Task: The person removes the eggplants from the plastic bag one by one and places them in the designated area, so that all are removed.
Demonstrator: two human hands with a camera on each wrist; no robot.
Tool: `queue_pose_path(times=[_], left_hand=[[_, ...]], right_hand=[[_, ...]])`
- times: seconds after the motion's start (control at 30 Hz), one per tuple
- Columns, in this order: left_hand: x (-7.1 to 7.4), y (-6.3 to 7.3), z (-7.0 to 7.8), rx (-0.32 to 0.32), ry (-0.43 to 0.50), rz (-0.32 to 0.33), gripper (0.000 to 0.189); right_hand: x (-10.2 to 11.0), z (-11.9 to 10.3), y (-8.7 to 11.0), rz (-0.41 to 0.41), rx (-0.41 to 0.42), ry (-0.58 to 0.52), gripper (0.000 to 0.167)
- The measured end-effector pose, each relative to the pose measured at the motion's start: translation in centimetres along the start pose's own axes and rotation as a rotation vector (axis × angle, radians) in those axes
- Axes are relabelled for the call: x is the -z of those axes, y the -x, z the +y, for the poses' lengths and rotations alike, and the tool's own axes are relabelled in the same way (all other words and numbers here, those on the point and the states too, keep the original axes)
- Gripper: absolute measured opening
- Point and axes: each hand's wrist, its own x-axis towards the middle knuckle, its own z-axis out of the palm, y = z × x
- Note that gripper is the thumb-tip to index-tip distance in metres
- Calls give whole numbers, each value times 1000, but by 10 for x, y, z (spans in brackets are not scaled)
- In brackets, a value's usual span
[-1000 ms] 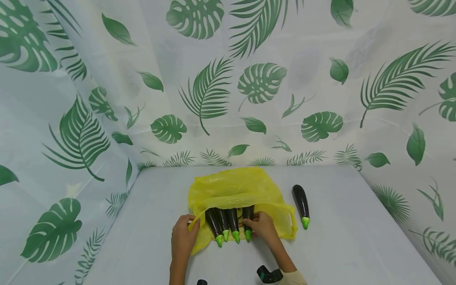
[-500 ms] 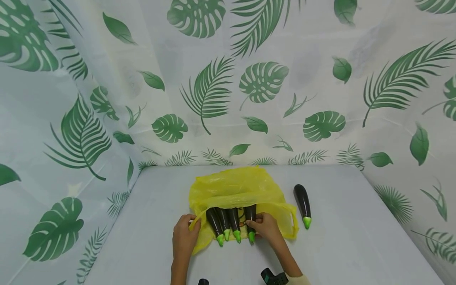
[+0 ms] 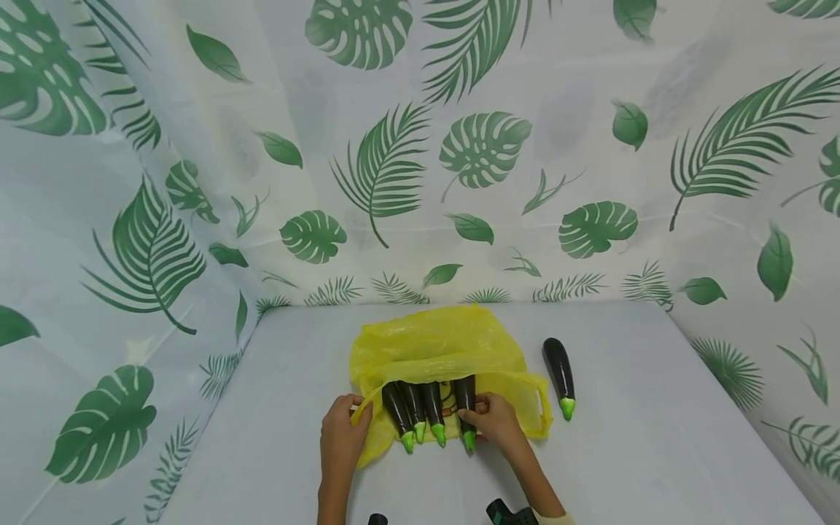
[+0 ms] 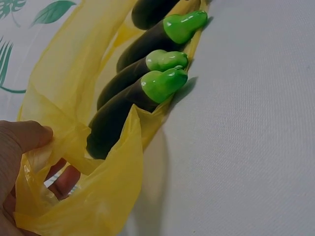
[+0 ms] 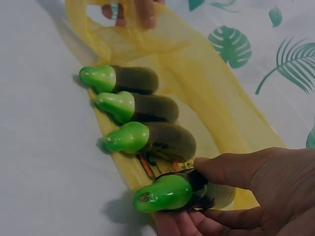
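Note:
A yellow plastic bag (image 3: pixel 436 339) lies on the table with its mouth toward me. My left hand (image 3: pixel 343 432) pinches the bag's left handle edge between thumb and fingers, lifting it a little. Inside the mouth, three black eggplants (image 4: pixel 115 115) lie side by side, green stem ends facing out and far ends hidden under the bag's upper layer. To their right, my right hand (image 3: pixel 499 421) grips another eggplant (image 5: pixel 165 191), thumb on top and fingers beneath. Its far end is also under the upper layer.
A separate eggplant (image 3: pixel 558 372) lies on the white table (image 3: pixel 623 437), right of the bag. Behind the table hangs a white leaf-print curtain (image 3: pixel 407 240). A black device (image 3: pixel 508 512) is on my right wrist.
My right hand has moved the gripped eggplant slightly to the right, widening the gap to its neighbour. My left hand keeps its hold on the bag.

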Motion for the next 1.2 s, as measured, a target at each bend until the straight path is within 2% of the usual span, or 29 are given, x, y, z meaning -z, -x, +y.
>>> queue_pose_path(times=[0.4, 0.7, 1.0, 1.2], left_hand=[[1, 0, -2, -14, 10, 13, 11], [1, 2, -4, 0, 10, 10, 11], [0, 2, -7, -8, -2, 20, 9], [2, 1, -5, -4, 7, 18, 10]], right_hand=[[4, 6, 10, -13, -19, -45, 52], [3, 8, 12, -19, -28, -11, 53], [6, 4, 22, -76, -52, 1, 50], [11, 3, 32, -148, -65, 17, 50]])
